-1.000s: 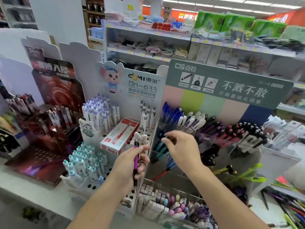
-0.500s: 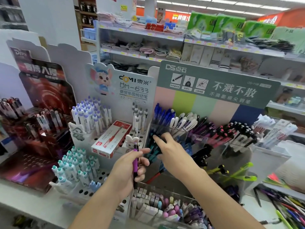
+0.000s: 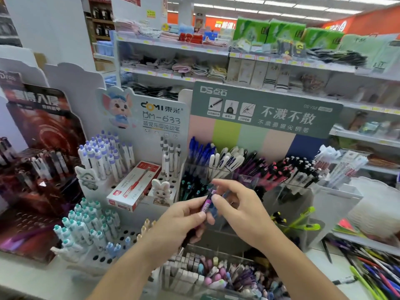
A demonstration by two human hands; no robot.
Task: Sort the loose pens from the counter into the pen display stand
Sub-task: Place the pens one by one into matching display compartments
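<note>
Holding a purple pen (image 3: 207, 202) upright in our left hand (image 3: 180, 221), fingers curled round its lower barrel, we are pinching its upper end with our right hand (image 3: 239, 207) thumb and forefinger. Both hands are meeting before the pen display stand (image 3: 249, 176); loose pens (image 3: 376, 271) are lying on the table at far right.

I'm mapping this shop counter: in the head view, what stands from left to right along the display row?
Dark red stand → white mouse-card stand → red pen box → green-headed stand → loose pens on the counter.
</note>
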